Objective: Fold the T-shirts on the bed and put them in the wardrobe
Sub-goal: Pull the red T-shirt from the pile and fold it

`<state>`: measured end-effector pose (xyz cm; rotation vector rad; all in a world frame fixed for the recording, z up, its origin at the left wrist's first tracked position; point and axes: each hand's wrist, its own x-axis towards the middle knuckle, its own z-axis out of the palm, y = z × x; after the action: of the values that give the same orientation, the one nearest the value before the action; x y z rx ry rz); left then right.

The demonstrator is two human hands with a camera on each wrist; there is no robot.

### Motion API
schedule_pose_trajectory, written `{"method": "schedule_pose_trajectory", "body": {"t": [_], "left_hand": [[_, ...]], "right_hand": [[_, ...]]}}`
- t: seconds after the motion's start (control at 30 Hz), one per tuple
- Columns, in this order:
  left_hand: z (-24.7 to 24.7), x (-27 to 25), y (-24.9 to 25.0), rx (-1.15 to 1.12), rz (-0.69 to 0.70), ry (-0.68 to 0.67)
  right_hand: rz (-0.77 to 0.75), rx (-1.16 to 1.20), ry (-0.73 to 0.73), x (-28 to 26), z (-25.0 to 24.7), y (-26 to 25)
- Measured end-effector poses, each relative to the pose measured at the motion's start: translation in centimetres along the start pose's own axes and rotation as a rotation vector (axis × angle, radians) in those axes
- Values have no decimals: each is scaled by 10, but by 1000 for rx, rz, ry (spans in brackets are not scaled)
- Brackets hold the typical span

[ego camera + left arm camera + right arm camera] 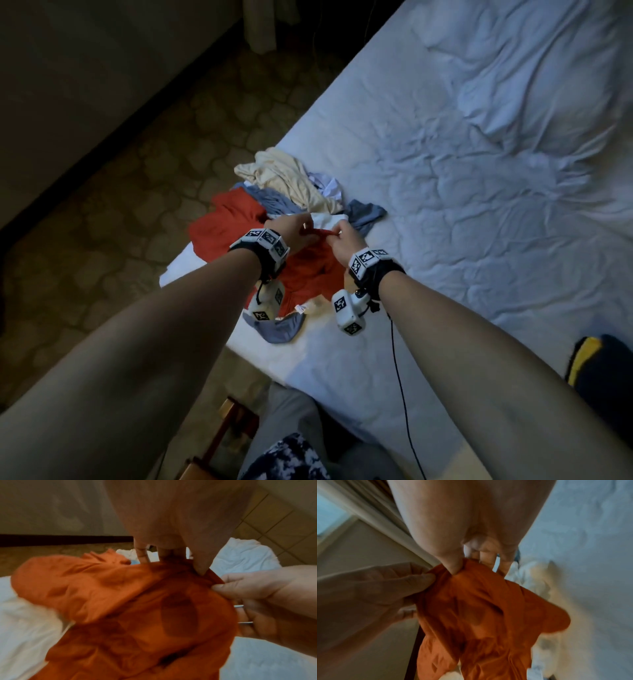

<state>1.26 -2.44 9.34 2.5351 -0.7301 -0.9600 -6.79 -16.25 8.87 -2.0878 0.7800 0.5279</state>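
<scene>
Head view, crumpled orange-red T-shirt, both hands pinching

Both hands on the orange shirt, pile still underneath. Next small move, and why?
Probably lift and draw the hands apart to open the shirt out. The left hand and right hand pinch one edge of the orange T-shirt close together, and it lies bunched on the pile of other T-shirts at the bed corner.

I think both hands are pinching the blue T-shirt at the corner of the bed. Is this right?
Not quite: the left hand and right hand pinch the orange-red T-shirt, not a blue one, as the head view shows. It does lie at the corner of the bed.
</scene>
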Motion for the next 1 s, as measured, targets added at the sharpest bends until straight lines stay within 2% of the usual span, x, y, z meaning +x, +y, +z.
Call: {"method": "schedule_pose_trajectory", "body": {"t": [0.1,0.17,0.3,0.4,0.47,0.57,0.67,0.8,0.9,0.97,1.0], "left_hand": [[-39,-15,32,118,29,-46],[-65,-27,55,140,4,-25],[-111,-59,116,183,76,116],[-136,-84,166,178,159,197],[-146,-99,197,216,194,212],[-158,-126,243,340,210,225],[-160,-153,284,355,244,317],[-160,-190,338,211,266,473],[-161,-212,378,132,298,528],[-157,-226,405,102,342,538],[-152,-232,418,90,371,538]], "right_hand": [[-46,-8,96,-27,-44,-22],[-77,0,158,-50,-76,-33],[-162,7,166,-107,-142,-48],[-192,-92,200,-151,-189,-47],[-200,-156,304,-175,-214,-43],[-212,-119,475,-215,-249,-37],[-244,-95,563,-256,-281,-25],[-186,-188,560,-311,-321,8],[-101,-202,502,-353,-349,31],[-99,-44,484,-375,-365,42],[-113,117,479,-386,-370,46]]}}
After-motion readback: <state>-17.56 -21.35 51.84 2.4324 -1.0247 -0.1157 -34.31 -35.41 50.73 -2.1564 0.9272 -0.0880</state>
